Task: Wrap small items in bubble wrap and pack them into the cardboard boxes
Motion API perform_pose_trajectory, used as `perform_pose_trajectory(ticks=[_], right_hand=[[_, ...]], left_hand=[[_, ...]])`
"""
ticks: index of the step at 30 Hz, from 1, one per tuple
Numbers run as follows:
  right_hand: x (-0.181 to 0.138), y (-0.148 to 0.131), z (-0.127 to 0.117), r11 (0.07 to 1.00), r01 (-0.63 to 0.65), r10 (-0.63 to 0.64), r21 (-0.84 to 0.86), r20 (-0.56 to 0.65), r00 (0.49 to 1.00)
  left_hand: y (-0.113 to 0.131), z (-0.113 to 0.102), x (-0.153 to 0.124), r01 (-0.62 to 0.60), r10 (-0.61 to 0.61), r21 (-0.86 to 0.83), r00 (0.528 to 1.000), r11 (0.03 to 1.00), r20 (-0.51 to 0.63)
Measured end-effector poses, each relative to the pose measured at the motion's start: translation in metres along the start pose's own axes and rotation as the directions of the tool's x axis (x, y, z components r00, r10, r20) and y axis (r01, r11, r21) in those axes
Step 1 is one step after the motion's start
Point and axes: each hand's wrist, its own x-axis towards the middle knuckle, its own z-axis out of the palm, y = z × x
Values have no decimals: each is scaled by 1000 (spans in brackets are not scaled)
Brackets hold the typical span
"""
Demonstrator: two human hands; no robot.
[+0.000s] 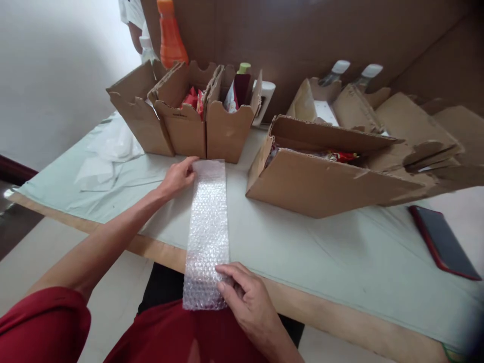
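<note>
A long strip of clear bubble wrap (208, 227) runs from the boxes across the table's front edge, its near end hanging over toward my lap. My left hand (178, 177) holds its far left corner, index finger on the top edge and thumb beside the left side. Lower down, my right hand (247, 297) has its thumb and index finger closed at the strip's right edge, close to the near end. The other right fingers are curled beneath and partly hidden.
Cardboard bins (181, 126) with packets stand behind the strip. A larger cardboard box (325, 181) with packets is to the right. Thin clear plastic sheets (98, 169) lie left, a phone (446, 242) far right. An orange bottle (172, 40) and a person's arm (135, 35) show behind.
</note>
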Motion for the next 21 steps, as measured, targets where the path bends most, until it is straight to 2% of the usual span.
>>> perform_pose_trajectory(ticks=[2,6,9,11,13,15,18,21], right_hand=[[3,-4,3,1000,8,-8,7,16,1000],[10,-6,8,1000,-6,6,30,-8,1000],[12,-4,8,994,-70,73,79,-38,997],[12,-3,6,978,-136,142,155,-27,989],[13,-3,5,937,-210,216,279,10,976],[15,-3,3,869,-271,270,413,61,961],[21,-5,1,743,-316,313,591,111,943],[27,-6,1,605,-333,354,723,130,926]], left_hand=[[1,4,3,-9,8,-46,1000,999,-17],[16,14,26,-39,35,-99,999,994,-42],[14,9,16,-89,86,-106,996,990,-34],[7,-1,-17,-218,222,-121,975,968,17],[0,-15,-66,-375,392,-151,914,915,107],[-2,-27,-119,-454,481,-171,856,875,188],[9,-34,-181,-448,476,-172,858,877,192],[30,-30,-201,-436,466,-239,881,868,85]])
